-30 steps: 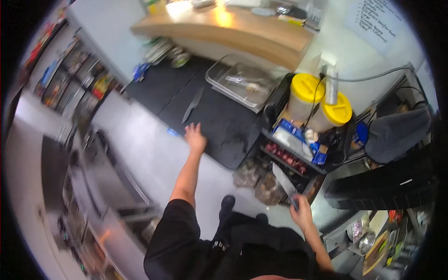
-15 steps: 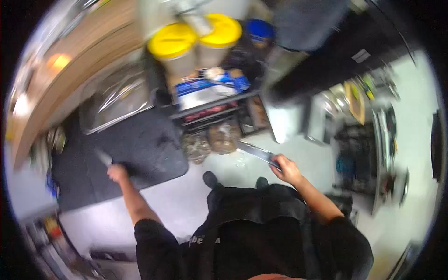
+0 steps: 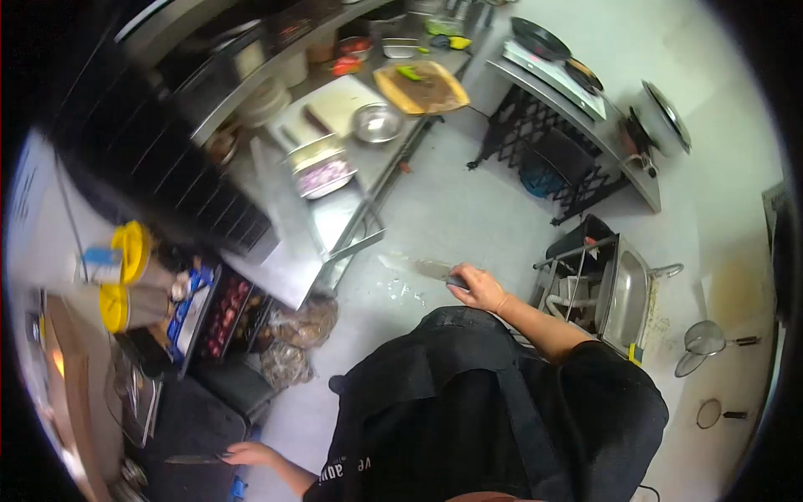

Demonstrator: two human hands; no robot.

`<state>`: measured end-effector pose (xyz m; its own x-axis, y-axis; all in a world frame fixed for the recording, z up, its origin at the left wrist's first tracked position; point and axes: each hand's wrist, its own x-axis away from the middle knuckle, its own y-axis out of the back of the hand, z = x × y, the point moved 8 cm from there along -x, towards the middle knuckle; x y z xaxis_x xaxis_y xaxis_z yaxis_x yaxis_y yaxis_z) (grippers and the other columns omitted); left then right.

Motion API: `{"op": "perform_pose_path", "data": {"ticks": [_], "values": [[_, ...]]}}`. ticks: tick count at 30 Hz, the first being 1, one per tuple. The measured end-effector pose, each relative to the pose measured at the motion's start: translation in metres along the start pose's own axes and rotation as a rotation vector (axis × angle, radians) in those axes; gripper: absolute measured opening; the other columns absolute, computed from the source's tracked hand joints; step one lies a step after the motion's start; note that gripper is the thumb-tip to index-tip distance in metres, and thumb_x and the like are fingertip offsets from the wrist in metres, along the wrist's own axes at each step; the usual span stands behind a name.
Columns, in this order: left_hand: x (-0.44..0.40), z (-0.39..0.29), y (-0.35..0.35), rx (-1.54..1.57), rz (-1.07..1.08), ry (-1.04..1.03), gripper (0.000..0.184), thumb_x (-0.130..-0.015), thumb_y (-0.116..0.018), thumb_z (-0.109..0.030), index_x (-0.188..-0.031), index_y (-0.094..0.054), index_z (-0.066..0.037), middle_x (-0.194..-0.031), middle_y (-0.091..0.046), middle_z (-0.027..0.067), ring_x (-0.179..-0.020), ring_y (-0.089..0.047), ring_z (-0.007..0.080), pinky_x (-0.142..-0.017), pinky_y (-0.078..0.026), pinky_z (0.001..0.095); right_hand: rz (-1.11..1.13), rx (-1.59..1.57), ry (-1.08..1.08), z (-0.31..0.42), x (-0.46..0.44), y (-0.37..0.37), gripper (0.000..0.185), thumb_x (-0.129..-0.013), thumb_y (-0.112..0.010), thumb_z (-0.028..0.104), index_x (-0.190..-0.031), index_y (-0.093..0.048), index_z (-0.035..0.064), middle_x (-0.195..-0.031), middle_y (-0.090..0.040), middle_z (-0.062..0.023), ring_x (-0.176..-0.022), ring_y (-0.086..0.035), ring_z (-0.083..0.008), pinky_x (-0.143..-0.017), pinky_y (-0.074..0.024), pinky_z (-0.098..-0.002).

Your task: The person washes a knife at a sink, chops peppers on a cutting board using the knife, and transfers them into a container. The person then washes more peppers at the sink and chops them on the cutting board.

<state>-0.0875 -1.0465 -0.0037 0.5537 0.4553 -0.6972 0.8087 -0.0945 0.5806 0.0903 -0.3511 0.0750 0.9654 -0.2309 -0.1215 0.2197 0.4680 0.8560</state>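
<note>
Low on the left, my left hand (image 3: 249,453) is closed on the handle of a knife (image 3: 194,459), whose blade points left over the black table top (image 3: 188,414). My right hand (image 3: 478,289) grips the dark handle of a large knife (image 3: 431,268) in front of my apron. That blade points left above the grey floor and is blurred. Nearest to my right hand are wet-looking spots on the floor.
A steel counter holds a metal bowl (image 3: 377,123), a tray of chopped purple pieces (image 3: 324,177) and a wooden board (image 3: 422,87). At right are a sink (image 3: 627,294) and a stand with pans (image 3: 552,71). Yellow-lidded tubs (image 3: 131,251) and bagged goods (image 3: 305,322) are left.
The view has swung right, towards the counter and sink. My left hand, open one second ago, has taken hold of the knife from the black table. My right hand still holds the large knife.
</note>
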Motion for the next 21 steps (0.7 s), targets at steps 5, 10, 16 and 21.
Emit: {"op": "perform_pose_path", "data": {"ticks": [5,10,16,21], "values": [[0.164,-0.322,0.03,0.603,0.428,-0.431,0.034,-0.092,-0.046,-0.01,-0.119,-0.04,0.01,-0.109,-0.048,0.027,-0.094,-0.051,0.0338,-0.085,-0.042,0.0415,-0.386,-0.126,-0.489,-0.141,0.083,0.087,0.03,-0.082,-0.063,0.02,-0.104,-0.049,0.0047,-0.088,-0.059,-0.0162,-0.075,-0.061,-0.0306,-0.064,-0.0492,-0.0378],[0.23,-0.668,0.032,0.989,0.916,-0.773,0.043,-0.086,-0.057,-0.009,-0.127,-0.046,-0.001,-0.106,-0.053,0.022,-0.097,-0.052,0.0369,-0.086,-0.041,0.0406,-0.708,-0.187,-0.746,-0.23,0.128,0.145,0.031,-0.079,-0.064,0.014,-0.103,-0.048,0.0038,-0.082,-0.06,-0.0138,-0.073,-0.06,-0.0267,-0.063,-0.0476,-0.035],[0.346,-0.935,-0.036,1.031,1.086,-0.982,0.05,-0.08,-0.054,-0.007,-0.127,-0.042,0.006,-0.108,-0.049,0.0261,-0.1,-0.051,0.0392,-0.087,-0.042,0.0405,-0.766,-0.14,-0.808,-0.291,0.138,0.162,0.032,-0.078,-0.064,0.011,-0.105,-0.049,0.0033,-0.087,-0.06,-0.0154,-0.078,-0.06,-0.0306,-0.068,-0.048,-0.0376],[0.465,-1.128,-0.156,0.807,1.228,-0.991,0.046,-0.079,-0.055,-0.011,-0.118,-0.043,0.009,-0.108,-0.048,0.0337,-0.097,-0.053,0.045,-0.083,-0.045,0.0465,-0.771,-0.064,-0.981,-0.335,0.155,0.183,0.03,-0.078,-0.065,0.012,-0.103,-0.051,0.0027,-0.091,-0.06,-0.0178,-0.082,-0.061,-0.033,-0.071,-0.0485,-0.0375]]}}
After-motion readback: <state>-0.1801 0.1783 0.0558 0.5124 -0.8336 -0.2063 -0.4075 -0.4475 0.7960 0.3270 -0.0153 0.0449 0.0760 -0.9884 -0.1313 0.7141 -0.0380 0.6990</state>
